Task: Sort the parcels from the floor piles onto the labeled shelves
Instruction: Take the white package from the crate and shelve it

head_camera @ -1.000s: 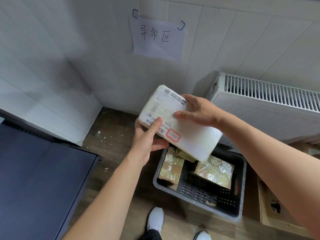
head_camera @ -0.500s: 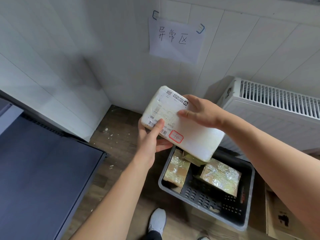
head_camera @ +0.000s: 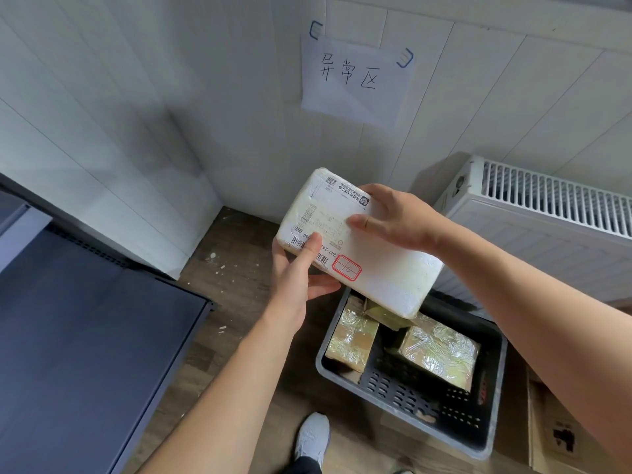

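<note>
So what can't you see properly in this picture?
All in the head view:
1. The small print on the white parcel, on its label, is too small to read, and the left hand covers part of a barcode with its thumb.
2. The olive parcel in the grey crate is mostly hidden beneath the white parcel.
3. The cardboard box, lower right, is cut off by the frame edge.
</note>
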Action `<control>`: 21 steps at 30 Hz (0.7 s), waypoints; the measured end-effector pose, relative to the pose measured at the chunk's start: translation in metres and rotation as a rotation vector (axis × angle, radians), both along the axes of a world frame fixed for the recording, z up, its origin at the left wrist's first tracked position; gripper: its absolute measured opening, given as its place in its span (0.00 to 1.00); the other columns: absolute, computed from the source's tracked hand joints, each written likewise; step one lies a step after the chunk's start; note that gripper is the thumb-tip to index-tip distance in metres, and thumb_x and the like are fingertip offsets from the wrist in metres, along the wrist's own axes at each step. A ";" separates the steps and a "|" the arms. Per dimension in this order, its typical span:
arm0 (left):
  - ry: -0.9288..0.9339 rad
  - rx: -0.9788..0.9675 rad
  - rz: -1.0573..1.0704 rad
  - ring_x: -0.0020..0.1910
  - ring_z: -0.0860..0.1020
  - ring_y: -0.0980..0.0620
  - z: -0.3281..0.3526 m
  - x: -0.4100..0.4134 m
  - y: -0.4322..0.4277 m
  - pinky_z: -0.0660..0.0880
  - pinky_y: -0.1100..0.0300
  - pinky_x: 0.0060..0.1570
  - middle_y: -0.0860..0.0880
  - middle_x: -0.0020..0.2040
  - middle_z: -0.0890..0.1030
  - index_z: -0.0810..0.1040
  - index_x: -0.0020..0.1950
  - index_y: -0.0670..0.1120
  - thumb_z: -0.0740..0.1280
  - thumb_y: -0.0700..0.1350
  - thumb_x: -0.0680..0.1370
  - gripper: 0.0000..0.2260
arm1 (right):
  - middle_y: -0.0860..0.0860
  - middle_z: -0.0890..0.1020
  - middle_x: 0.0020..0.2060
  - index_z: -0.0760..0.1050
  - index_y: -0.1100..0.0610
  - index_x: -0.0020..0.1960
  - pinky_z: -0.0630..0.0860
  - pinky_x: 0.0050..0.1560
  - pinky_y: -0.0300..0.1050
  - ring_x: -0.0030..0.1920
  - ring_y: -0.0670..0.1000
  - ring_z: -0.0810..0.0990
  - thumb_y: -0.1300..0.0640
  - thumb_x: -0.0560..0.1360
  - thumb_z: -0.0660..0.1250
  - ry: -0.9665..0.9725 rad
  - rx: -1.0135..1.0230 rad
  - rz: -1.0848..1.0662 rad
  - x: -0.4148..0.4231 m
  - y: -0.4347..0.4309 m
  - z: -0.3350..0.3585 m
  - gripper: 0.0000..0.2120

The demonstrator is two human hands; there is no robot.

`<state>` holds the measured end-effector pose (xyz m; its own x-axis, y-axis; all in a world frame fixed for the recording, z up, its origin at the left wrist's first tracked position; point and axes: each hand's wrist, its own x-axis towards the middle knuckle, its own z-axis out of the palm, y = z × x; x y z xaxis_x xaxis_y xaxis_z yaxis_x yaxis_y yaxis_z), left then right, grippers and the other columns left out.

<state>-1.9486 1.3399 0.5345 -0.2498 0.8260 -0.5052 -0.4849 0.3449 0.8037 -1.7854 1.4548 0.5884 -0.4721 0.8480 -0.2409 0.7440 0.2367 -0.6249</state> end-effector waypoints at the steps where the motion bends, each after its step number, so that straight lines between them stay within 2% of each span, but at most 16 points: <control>1: 0.000 0.000 0.003 0.52 0.83 0.46 0.000 -0.001 0.000 0.82 0.46 0.43 0.47 0.59 0.81 0.68 0.70 0.55 0.71 0.51 0.74 0.25 | 0.46 0.79 0.60 0.68 0.47 0.71 0.73 0.54 0.43 0.57 0.51 0.78 0.42 0.76 0.67 -0.005 0.003 -0.001 -0.001 0.000 0.000 0.26; 8: 0.014 -0.012 0.007 0.52 0.83 0.47 -0.003 -0.004 0.004 0.83 0.45 0.43 0.47 0.59 0.81 0.68 0.70 0.55 0.71 0.51 0.75 0.24 | 0.48 0.80 0.59 0.69 0.49 0.71 0.74 0.52 0.44 0.55 0.52 0.79 0.39 0.76 0.66 -0.060 0.049 0.011 -0.005 0.002 -0.001 0.27; 14: 0.013 -0.026 0.027 0.53 0.83 0.47 -0.002 -0.003 0.008 0.82 0.44 0.43 0.46 0.58 0.81 0.69 0.69 0.54 0.71 0.51 0.75 0.24 | 0.45 0.78 0.51 0.70 0.49 0.68 0.73 0.49 0.45 0.48 0.49 0.76 0.37 0.75 0.65 -0.087 0.075 -0.016 -0.007 0.002 0.001 0.26; 21: -0.007 -0.030 0.055 0.52 0.83 0.48 -0.002 0.002 0.008 0.82 0.43 0.43 0.47 0.58 0.81 0.70 0.69 0.53 0.71 0.50 0.76 0.23 | 0.45 0.77 0.45 0.72 0.49 0.63 0.78 0.50 0.52 0.47 0.52 0.78 0.31 0.73 0.63 -0.166 0.106 -0.069 -0.005 0.001 0.001 0.28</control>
<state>-1.9463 1.3479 0.5323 -0.2907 0.7956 -0.5315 -0.5092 0.3416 0.7899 -1.7903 1.4556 0.5893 -0.3736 0.9015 -0.2184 0.8513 0.2397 -0.4667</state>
